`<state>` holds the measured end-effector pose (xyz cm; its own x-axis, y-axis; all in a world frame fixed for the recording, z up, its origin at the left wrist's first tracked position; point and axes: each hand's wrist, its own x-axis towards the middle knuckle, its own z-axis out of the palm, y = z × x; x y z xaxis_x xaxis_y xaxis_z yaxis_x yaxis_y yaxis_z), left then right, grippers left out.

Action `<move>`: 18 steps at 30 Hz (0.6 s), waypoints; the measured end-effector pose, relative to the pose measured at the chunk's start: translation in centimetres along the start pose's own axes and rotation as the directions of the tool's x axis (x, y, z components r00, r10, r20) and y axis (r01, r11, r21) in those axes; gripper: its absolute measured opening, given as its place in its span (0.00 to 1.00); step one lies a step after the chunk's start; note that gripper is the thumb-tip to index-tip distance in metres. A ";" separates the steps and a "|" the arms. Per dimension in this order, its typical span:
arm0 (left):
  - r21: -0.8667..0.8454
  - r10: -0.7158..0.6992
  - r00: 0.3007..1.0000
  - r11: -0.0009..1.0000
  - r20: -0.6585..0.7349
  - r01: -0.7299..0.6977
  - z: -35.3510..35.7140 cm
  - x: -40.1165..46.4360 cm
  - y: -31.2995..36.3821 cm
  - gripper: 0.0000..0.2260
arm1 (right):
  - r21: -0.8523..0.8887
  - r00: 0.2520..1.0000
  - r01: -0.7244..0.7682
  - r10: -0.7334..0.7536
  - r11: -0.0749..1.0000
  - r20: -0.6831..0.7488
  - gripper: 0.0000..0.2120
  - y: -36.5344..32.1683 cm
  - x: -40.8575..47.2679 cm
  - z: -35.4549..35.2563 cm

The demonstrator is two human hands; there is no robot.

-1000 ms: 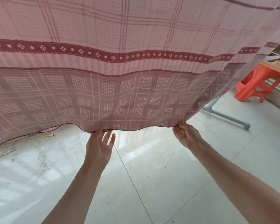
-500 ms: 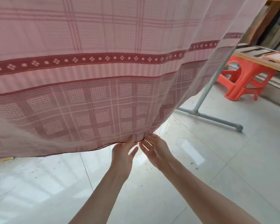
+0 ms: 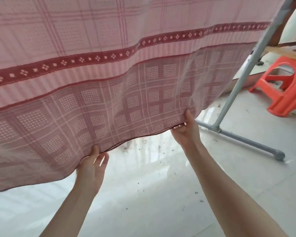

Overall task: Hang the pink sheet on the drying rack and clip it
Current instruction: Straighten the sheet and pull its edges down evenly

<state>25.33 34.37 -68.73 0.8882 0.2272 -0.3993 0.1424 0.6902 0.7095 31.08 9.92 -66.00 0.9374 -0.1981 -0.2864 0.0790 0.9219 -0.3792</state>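
The pink sheet (image 3: 109, 69), checked with a dark red patterned band, hangs down in front of me and fills the upper view. Its top and the rail it hangs from are out of frame. My left hand (image 3: 91, 165) pinches the sheet's bottom hem at the lower middle, thumb on the front. Further right and higher, my right hand (image 3: 186, 129) grips the same hem, thumb over the cloth. The drying rack's grey upright pole (image 3: 243, 79) slants along the sheet's right edge down to a floor bar (image 3: 246, 139). No clips are in view.
An orange plastic stool (image 3: 284, 89) stands on the pale tiled floor at the right, behind the rack's leg. Wooden boards (image 3: 290, 50) lie above it at the right edge. Small specks of dirt dot the floor under the sheet.
My hands, close together on the hem half a second ago, have moved apart along it: left hand lower left, right hand up and right. The view has swung further right.
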 end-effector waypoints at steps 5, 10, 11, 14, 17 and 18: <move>-0.035 0.041 0.997 0.998 -0.064 -0.043 1.6 0.6 -1.0 0.06 | 0.011 0.992 0.038 -0.037 0.999 -0.119 0.05 -5.4 1.6 -2.6; -0.099 0.020 1.000 0.995 -0.008 -0.021 3.8 0.7 -3.0 0.03 | -0.037 0.982 0.082 -0.087 0.996 -0.165 0.02 -6.9 1.0 -4.9; -0.099 0.001 1.000 0.995 0.015 0.001 4.4 0.6 -3.5 0.02 | -0.057 0.984 0.089 -0.096 0.994 -0.152 0.01 -6.8 0.8 -5.1; -0.059 -0.054 0.995 0.997 0.087 0.059 6.9 0.4 -5.2 0.03 | -0.039 0.987 0.087 -0.091 0.995 -0.130 0.03 -6.4 0.7 -5.5; -0.022 -0.089 0.990 0.995 0.113 0.092 9.6 0.3 -6.9 0.02 | 0.003 0.990 0.093 -0.092 0.996 -0.109 0.06 -5.8 0.1 -5.8; -0.020 -0.096 0.990 0.995 0.104 0.099 10.3 0.2 -7.5 0.02 | 0.012 0.990 0.096 -0.094 0.995 -0.108 0.06 -5.6 -0.1 -6.1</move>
<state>29.00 22.19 -68.13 0.9111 0.0868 -0.4030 0.2208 0.7227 0.6550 28.45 2.75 -69.15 0.8838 -0.3189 -0.3424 0.1728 0.9025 -0.3946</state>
